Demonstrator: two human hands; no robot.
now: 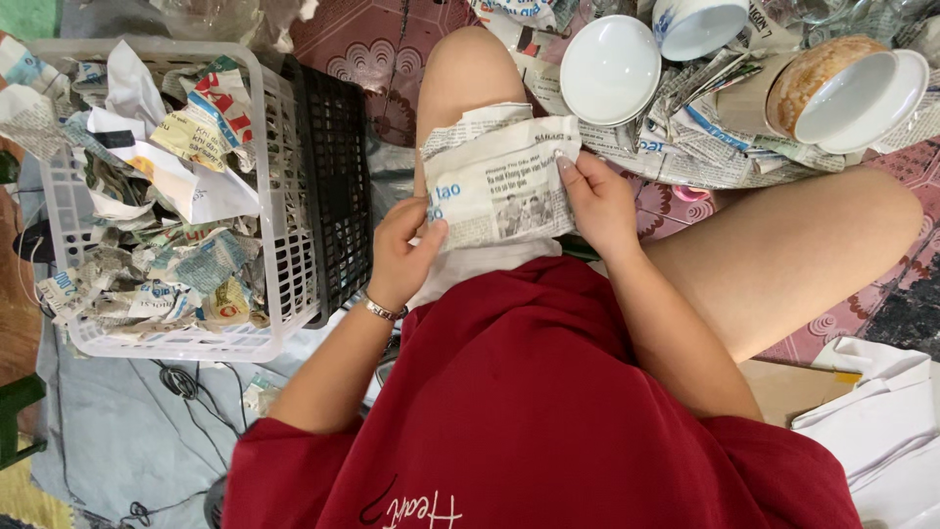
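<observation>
A: What is seen first, by size?

B: A white plastic basket (284,245) at the person's left is seen heaped with crumpled newspaper scraps (166,186); a black crate (338,186) is stood just beside it.

A: And ahead of the knees?

B: Newspaper sheets (685,157) are spread on the patterned floor, and bare crockery is laid on them: nested bowls (842,88) tipped on their side, a white saucer (609,69), and a cup (697,24) near the top edge.

A: What is held?

B: A newspaper-wrapped bundle (499,181) is held over the lap, between the knees. It is gripped at its lower left corner by the left hand (401,255), fingers curled, and pinched along its right edge by the right hand (597,201), thumb on top.

A: How far along does it look?

B: Several pieces are judged already freed of paper, given the loaded basket; this bundle is not yet opened. What is inside cannot be told.
</observation>
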